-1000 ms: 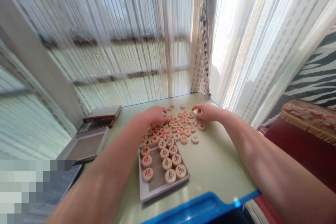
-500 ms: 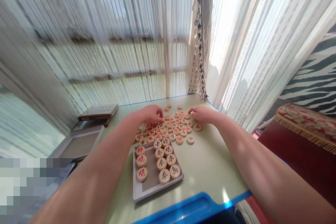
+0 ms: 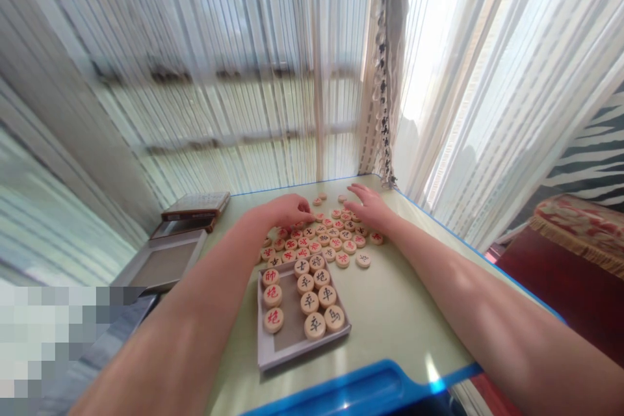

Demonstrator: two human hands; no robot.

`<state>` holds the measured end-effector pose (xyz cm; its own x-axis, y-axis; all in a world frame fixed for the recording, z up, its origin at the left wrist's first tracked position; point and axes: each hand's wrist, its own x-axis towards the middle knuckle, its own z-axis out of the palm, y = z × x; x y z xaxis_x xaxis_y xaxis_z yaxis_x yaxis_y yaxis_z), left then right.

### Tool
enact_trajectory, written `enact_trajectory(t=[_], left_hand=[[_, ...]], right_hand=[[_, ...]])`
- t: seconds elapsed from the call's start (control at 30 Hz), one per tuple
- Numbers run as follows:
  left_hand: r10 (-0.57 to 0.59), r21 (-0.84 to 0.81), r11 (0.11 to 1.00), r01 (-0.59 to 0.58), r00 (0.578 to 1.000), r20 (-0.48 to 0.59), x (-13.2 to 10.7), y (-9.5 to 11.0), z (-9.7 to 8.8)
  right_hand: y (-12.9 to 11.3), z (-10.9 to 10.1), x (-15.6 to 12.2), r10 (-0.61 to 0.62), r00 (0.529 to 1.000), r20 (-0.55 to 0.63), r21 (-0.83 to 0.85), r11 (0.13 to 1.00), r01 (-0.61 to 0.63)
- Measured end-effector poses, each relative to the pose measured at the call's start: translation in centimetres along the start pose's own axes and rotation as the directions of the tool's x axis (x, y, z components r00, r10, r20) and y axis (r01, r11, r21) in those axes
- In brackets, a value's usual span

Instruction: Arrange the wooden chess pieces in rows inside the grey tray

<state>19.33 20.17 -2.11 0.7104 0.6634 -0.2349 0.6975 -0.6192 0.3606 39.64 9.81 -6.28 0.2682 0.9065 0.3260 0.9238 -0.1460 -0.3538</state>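
Observation:
Chinese chess pieces (image 3: 336, 244), round pale wooden discs with red or black characters, lie spread face up across the table. My left hand (image 3: 291, 210) is at the left side of the spread, fingers curled and fingertips low against the pieces. Whatever they pinch is hidden. Over the right back part of the spread, my right hand (image 3: 373, 210) has its fingers stretched apart, with no piece seen in it. A shallow grey box (image 3: 303, 352) stands nearer to me, holding a column of red pieces at its left and two columns of black ones at its right.
A second shallow grey tray (image 3: 168, 260) and a closed-looking box (image 3: 197, 205) sit at the table's left edge. The pale green table (image 3: 390, 302) has a blue rim. String curtains (image 3: 273, 110) hang behind. A red bench (image 3: 541, 260) is at right.
My right hand has moved slightly left and spread its fingers over the pieces. My left hand's fingertips reach a little further right. The view has shifted slightly.

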Motion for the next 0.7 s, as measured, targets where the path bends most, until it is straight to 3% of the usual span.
enact_trajectory(t=[0.17, 0.4, 0.7], left_hand=[[-0.028, -0.059, 0.998, 0.031, 0.998, 0.048, 0.1, -0.3, 0.0], [-0.017, -0.081, 0.996, 0.026, 0.995, 0.103, 0.4, -0.7, 0.1], [0.019, -0.009, 1.000, -0.018, 0.995, 0.095, 0.4, -0.9, 0.0]], right_hand=[[-0.2, 0.8, 0.3, -0.082, 0.982, 0.170, 0.046, 0.996, 0.075], [-0.7, 0.3, 0.1, -0.134, 0.989, 0.054, -0.058, 0.989, 0.138], [0.0, -0.3, 0.2, -0.002, 1.000, 0.026, -0.158, 0.987, 0.006]])
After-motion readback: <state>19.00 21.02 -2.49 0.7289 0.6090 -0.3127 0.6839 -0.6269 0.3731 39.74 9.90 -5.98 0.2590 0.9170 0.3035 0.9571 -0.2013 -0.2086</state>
